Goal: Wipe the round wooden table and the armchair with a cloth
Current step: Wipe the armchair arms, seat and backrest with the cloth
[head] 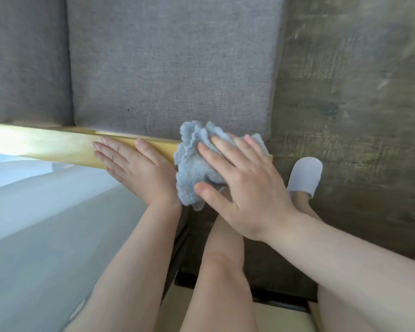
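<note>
The armchair has a grey fabric seat cushion [173, 68] and a light wooden armrest [58, 144] running across the frame. A crumpled light-blue cloth [197, 164] lies on the armrest's right end. My right hand [244, 185] presses flat on the cloth with straight, spread fingers. My left hand [132, 166] rests flat on the armrest just left of the cloth, fingers straight. The round wooden table is out of view.
A second grey cushion [24, 58] fills the upper left. Dark wood-look floor [357, 104] lies to the right. My foot in a pale slipper [304, 176] and my bare leg [221, 271] are below the armrest. A white sheer curtain [34, 224] hangs at lower left.
</note>
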A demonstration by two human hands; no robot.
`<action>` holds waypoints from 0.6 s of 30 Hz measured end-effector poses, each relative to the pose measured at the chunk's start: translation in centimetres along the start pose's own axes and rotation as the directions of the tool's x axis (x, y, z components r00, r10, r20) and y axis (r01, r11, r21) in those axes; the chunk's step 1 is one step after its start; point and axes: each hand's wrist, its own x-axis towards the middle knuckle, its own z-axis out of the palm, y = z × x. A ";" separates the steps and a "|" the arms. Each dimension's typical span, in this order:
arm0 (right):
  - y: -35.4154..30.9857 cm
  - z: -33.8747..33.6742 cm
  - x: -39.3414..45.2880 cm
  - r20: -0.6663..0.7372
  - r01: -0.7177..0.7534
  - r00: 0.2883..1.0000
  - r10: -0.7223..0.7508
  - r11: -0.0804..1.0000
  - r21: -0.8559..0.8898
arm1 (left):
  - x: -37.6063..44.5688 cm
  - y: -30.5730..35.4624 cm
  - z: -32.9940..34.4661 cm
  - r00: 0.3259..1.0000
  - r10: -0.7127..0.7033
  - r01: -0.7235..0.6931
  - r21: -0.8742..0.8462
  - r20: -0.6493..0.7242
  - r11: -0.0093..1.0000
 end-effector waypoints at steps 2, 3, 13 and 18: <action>1.2 -0.5 -0.7 -0.066 -0.042 0.997 0.042 0.999 -0.008 | -1.3 1.2 0.4 0.999 -0.023 0.022 -0.009 -0.027 1.000; 0.6 0.0 0.3 -0.095 -0.067 0.993 0.065 0.997 -0.022 | -1.7 1.7 0.6 0.998 -0.051 0.050 -0.019 -0.033 0.999; 4.3 -0.4 -0.9 -0.118 0.098 0.987 -0.109 0.990 -0.097 | -2.5 2.8 1.3 0.987 -0.129 0.128 -0.012 -0.098 0.992; 3.2 -1.0 1.4 -0.012 0.123 0.992 -0.123 0.990 0.065 | -3.1 3.3 1.6 0.980 -0.172 0.170 -0.028 -0.099 0.985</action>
